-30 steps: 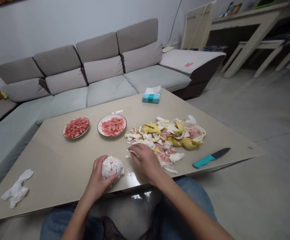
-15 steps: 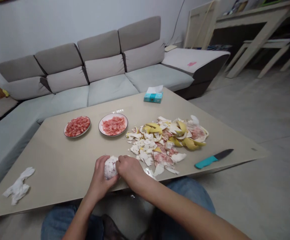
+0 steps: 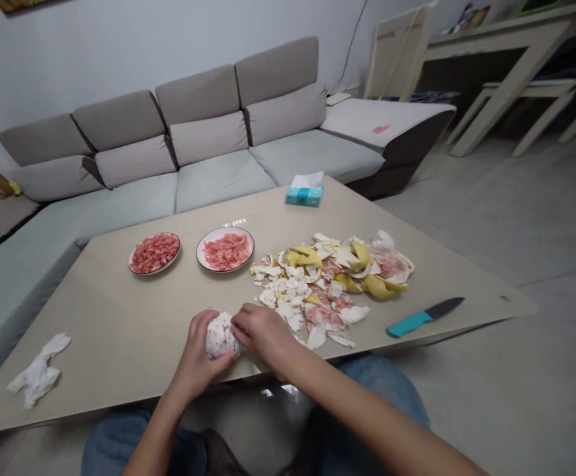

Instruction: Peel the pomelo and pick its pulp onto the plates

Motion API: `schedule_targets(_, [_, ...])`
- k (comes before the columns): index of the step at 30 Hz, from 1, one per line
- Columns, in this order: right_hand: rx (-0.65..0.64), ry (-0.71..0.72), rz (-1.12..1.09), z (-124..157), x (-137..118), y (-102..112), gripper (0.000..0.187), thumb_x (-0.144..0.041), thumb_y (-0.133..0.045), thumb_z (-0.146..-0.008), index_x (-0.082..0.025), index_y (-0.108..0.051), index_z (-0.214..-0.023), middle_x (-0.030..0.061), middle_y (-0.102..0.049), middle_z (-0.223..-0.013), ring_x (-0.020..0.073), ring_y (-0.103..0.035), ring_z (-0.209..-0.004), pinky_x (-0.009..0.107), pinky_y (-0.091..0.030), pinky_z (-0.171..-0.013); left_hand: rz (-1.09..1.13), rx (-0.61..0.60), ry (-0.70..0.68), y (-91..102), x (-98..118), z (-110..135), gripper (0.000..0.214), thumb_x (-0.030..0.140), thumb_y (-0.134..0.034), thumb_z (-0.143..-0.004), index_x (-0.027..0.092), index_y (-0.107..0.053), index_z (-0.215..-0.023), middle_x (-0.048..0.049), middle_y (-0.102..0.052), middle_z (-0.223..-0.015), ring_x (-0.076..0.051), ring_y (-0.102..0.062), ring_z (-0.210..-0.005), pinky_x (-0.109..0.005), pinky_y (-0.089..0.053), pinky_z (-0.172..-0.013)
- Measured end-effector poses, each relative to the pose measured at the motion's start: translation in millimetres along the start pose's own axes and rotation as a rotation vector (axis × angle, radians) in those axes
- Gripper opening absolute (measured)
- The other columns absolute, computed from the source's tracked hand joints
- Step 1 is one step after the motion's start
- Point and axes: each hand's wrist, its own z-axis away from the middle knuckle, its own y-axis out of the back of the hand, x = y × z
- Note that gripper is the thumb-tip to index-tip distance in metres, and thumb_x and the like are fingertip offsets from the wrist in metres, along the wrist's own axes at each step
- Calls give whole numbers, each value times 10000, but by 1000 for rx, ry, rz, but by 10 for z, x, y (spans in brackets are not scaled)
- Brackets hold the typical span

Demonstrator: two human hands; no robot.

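A peeled pomelo chunk, white pith with pink flesh showing, rests near the front edge of the beige coffee table. My left hand cups it from the left, fingers wrapped round it. My right hand is closed on its right side, fingertips pinching at the pith. A heap of yellow and white peel scraps lies just right of my hands.
Two plates of pink pomelo flesh sit mid-table. A teal-handled knife lies at the right front edge, a tissue box at the back, a crumpled tissue front left. A grey sofa stands behind.
My right hand came back from the peel heap, where it left a scrap, to the pomelo chunk and now pinches it. My left hand kept its hold.
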Motion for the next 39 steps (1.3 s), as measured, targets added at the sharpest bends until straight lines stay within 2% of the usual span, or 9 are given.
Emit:
schedule_targets(5, [-152, -37, 205, -115, -158, 15, 214, -72, -557, -826, -95, -724, -958, 149, -697, -898, 221, -662, -800, 265, -425, -641, -25, -6, -51, -28, 33, 2, 629, 216, -699, -742, 240, -387, -1288, -121, -429, -1318, -276, -412, -1279, -480, -350, -1097])
schedule_targets(11, [21, -90, -10, -70, 32, -27, 163, -166, -574, -845, -131, -722, -902, 89, -713, -869, 183, -652, -816, 242, -442, -724, -38, -21, -81, -27, 27, -1, 633, 221, -704, -747, 249, -374, -1286, -123, -424, -1319, -283, -402, -1281, -495, -352, -1092])
schedule_targets(14, [58, 14, -70, 12, 87, -6, 155, -198, -594, -866, -167, -713, -961, 61, -705, -930, 151, -644, -836, 217, -437, -735, -36, -23, -93, -17, -3, 14, 639, 222, -699, -752, 251, -366, -1297, -124, -420, -1326, -281, -399, -1286, -492, -351, -1094])
schedule_targets(17, [-20, 66, 71, 20, 26, 37, 175, -229, -562, -898, -172, -722, -936, 80, -699, -936, 184, -653, -842, 243, -435, -691, -36, -35, -103, -14, -19, 21, 652, 231, -706, -745, 250, -370, -1304, -125, -418, -1334, -281, -397, -1292, -485, -349, -1099])
schedule_targets(22, [-148, 93, 259, -120, -94, 30, 212, -107, -532, -866, -105, -723, -959, 144, -703, -901, 227, -664, -847, 266, -430, -664, -19, -62, -115, -10, 0, 2, 651, 213, -704, -739, 252, -379, -1302, -127, -411, -1338, -280, -398, -1294, -480, -350, -1102])
schedule_targets(25, [-96, 56, 188, -172, -24, -3, 192, -146, -565, -849, -92, -727, -938, 149, -707, -902, 224, -661, -838, 262, -432, -680, -18, -67, -123, -1, 1, -7, 656, 220, -704, -745, 258, -370, -1307, -127, -409, -1337, -283, -400, -1289, -490, -354, -1097])
schedule_targets(31, [-10, 74, -143, -89, 164, 77, 147, -178, -620, -836, -161, -741, -918, 57, -717, -853, 154, -645, -796, 218, -426, -718, 2, -91, -142, 31, -10, 11, 658, 216, -698, -756, 274, -361, -1318, -135, -385, -1363, -298, -379, -1311, -521, -346, -1096])
schedule_targets(36, [-136, 24, 124, -128, -10, 153, 197, -202, -572, -851, -135, -757, -870, 130, -722, -868, 218, -668, -779, 266, -430, -660, -15, -106, -146, 31, -7, 5, 667, 223, -708, -745, 266, -381, -1325, -139, -401, -1364, -308, -389, -1311, -522, -353, -1095])
schedule_targets(39, [-111, -20, 149, -176, -44, 108, 190, -186, -581, -815, -122, -755, -857, 144, -728, -861, 228, -669, -781, 270, -432, -659, -18, -96, -151, 21, -4, 3, 678, 214, -709, -739, 267, -376, -1328, -139, -402, -1359, -309, -390, -1308, -525, -352, -1095])
